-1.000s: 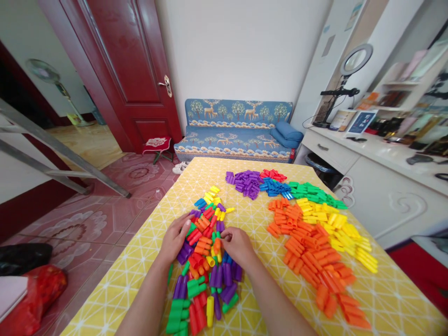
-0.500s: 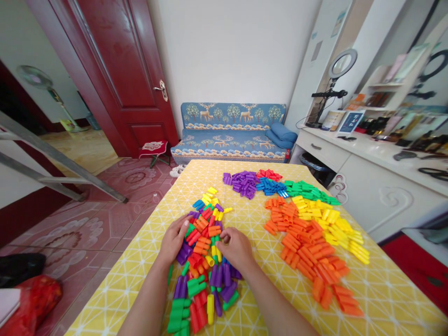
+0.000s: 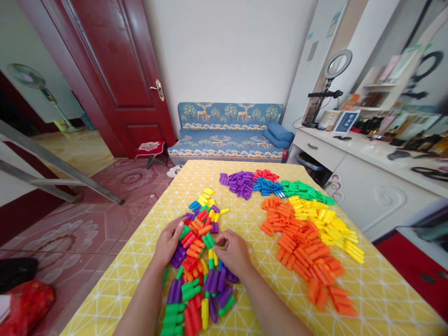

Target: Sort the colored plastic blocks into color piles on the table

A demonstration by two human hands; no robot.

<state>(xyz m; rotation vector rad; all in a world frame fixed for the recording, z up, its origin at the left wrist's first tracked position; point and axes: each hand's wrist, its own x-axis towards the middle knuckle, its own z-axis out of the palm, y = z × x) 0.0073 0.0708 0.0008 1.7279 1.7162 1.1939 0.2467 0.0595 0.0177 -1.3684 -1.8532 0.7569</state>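
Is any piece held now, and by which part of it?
The right hand has fingers at green pieces; a grip cannot be told. The left hand, beside the mixed pile, shows no hold.

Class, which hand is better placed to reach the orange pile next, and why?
Probably the right hand: it sits between the mixed pile and the orange pile. The left hand is at the mixed pile's left edge.

Bright, soft, even indoor light; faint shadows beside the hands; pale glare on the floor tiles; slight softness overall; wide-angle distortion leans and stretches the edges, blurring the right side.
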